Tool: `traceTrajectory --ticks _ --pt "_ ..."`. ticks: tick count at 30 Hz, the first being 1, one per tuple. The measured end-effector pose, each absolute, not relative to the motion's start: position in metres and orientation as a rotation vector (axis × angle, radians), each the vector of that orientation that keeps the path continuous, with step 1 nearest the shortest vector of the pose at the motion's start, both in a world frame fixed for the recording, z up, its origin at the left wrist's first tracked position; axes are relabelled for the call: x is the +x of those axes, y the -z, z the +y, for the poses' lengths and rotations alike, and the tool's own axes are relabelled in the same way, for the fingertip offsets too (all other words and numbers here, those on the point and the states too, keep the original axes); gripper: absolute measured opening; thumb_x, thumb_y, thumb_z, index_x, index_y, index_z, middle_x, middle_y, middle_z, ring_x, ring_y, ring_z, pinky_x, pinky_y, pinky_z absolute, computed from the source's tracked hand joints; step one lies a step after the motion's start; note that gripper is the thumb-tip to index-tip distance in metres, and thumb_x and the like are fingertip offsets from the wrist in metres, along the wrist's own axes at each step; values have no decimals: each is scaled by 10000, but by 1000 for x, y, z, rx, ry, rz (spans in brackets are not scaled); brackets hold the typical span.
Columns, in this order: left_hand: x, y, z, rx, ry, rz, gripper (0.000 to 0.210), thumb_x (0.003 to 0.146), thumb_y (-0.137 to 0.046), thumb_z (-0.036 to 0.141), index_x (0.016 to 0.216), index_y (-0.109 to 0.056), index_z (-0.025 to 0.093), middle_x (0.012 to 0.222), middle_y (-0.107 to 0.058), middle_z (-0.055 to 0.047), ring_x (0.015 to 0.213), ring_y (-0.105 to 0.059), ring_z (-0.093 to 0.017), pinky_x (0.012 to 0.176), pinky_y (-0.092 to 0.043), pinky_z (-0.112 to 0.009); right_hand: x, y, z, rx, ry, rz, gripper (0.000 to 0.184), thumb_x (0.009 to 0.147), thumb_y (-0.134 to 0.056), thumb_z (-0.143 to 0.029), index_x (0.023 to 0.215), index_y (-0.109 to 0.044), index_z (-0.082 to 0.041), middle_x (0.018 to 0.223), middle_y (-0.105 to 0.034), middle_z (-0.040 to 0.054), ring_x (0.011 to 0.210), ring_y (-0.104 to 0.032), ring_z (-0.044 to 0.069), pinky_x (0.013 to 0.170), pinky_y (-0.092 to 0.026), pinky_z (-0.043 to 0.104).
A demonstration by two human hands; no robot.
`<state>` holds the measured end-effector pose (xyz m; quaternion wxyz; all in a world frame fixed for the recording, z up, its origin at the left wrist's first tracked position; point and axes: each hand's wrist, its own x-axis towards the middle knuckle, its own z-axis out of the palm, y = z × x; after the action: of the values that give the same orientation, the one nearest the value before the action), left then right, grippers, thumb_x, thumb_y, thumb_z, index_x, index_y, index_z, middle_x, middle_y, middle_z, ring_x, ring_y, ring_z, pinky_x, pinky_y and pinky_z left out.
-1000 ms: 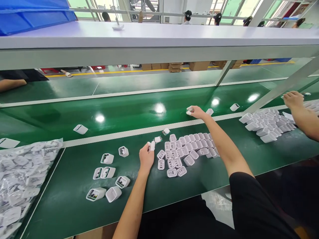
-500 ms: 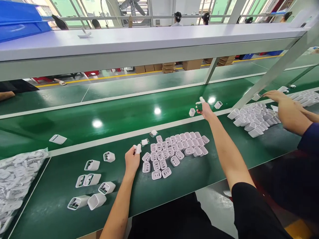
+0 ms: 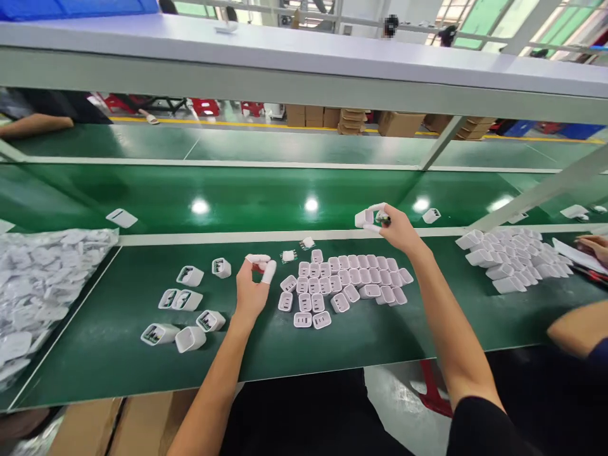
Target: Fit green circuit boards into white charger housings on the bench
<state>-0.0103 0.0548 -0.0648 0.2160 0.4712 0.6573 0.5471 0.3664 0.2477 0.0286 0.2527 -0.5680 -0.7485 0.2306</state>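
My right hand (image 3: 399, 229) is over the green belt. Its white-covered thumb and finger close on the end of a white charger housing (image 3: 363, 219). A small green circuit board (image 3: 382, 219) is tucked inside the same hand. Above the bench, my left hand (image 3: 253, 285) has its white-capped thumb and finger apart; a bit of red shows between them, too small to name. Beside it lie two circuit boards with white blocks, one nearer (image 3: 288, 256) and one farther (image 3: 308, 243). Rows of slotted white housings (image 3: 327, 278) stand between my hands. Left of them are several housings with boards inside (image 3: 189, 300).
A clear bag of white plastic parts (image 3: 52, 285) lies at far left. More housings (image 3: 517, 259) are piled on the right, near a co-worker's hand (image 3: 593, 247). One flat white piece (image 3: 122, 218) and another housing (image 3: 431, 216) rest on the belt. A shelf (image 3: 304, 57) spans overhead.
My right hand, holding the circuit board, has come to the white housing on the belt and taken hold of it. My left thumb and finger have spread apart. The view has turned right.
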Motion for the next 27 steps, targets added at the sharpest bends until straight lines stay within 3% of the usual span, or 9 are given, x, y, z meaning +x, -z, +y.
traceTrajectory --ticks 2,5,8,11,14,17,20,22,27 --pt "2 39 25 1548 -1542 1687 330 951 -838 414 1222 -749 248 1049 -694 -32 916 -673 -196 917 -595 -356 341 -40 191 -1223 -746 -2137 494 926 -902 -499 1355 -751 -308 1090 -777 36 864 -680 229 783 -599 378" --pt "22 7 -18 1904 -1486 1536 699 897 -948 337 1528 -653 279 1352 -692 -118 1172 -737 -266 1032 -647 -421 302 -47 105 -891 -984 -2190 518 957 -908 -466 1435 -740 -356 1250 -802 52 1045 -762 277 914 -664 431" --pt "28 4 -43 2115 -1497 1419 818 918 -923 241 1650 -559 269 1389 -716 -155 1255 -760 -305 1021 -684 -429 265 -40 44 -818 -1137 -2166 511 971 -911 -416 1448 -727 -396 1228 -811 43 1027 -772 278 911 -691 450" --pt "19 24 -60 2091 -1613 1384 709 926 -864 143 1583 -625 263 1248 -787 -114 1094 -813 -266 895 -704 -366 236 -27 14 -830 -1212 -2105 529 975 -908 -397 1463 -704 -408 1206 -789 48 950 -739 266 851 -700 457" --pt "5 46 -76 1718 -1772 1397 596 893 -925 212 1445 -707 265 1224 -822 -97 1027 -836 -261 867 -717 -376 216 -19 2 -871 -1323 -2025 679 984 -888 -453 1596 -596 -435 1208 -735 59 903 -689 253 802 -690 452" --pt "-9 56 -91 1134 -1705 1251 449 941 -907 324 1354 -745 258 1143 -851 -85 927 -858 -258 858 -730 -418 203 -11 -5 -825 -1467 -1898 624 1127 -615 -561 1718 -466 -427 1160 -694 67 932 -682 264 898 -681 507" --pt "-24 58 -100 816 -1516 1022 423 890 -957 444 1228 -812 235 1065 -847 -88 856 -847 -270 821 -722 -430 193 0 -12 -846 -1547 -1847 564 1192 -423 -530 1744 -440 -411 1140 -704 69 1009 -696 283 1050 -638 580" --pt "-33 59 -103 718 -1416 903 468 831 -998 491 1171 -832 217 1005 -822 -86 816 -822 -262 750 -697 -395 187 7 -18 -880 -1556 -1835 556 1192 -478 -488 1742 -448 -412 1156 -724 67 1059 -715 281 1091 -627 575" --pt "-42 72 -109 548 -1317 675 681 764 -1037 497 1323 -715 278 927 -773 -16 637 -740 -165 572 -584 -270 178 18 -32 -866 -1464 -1691 521 1085 -743 -447 1599 -653 -429 1258 -735 79 1113 -762 306 1041 -673 574"
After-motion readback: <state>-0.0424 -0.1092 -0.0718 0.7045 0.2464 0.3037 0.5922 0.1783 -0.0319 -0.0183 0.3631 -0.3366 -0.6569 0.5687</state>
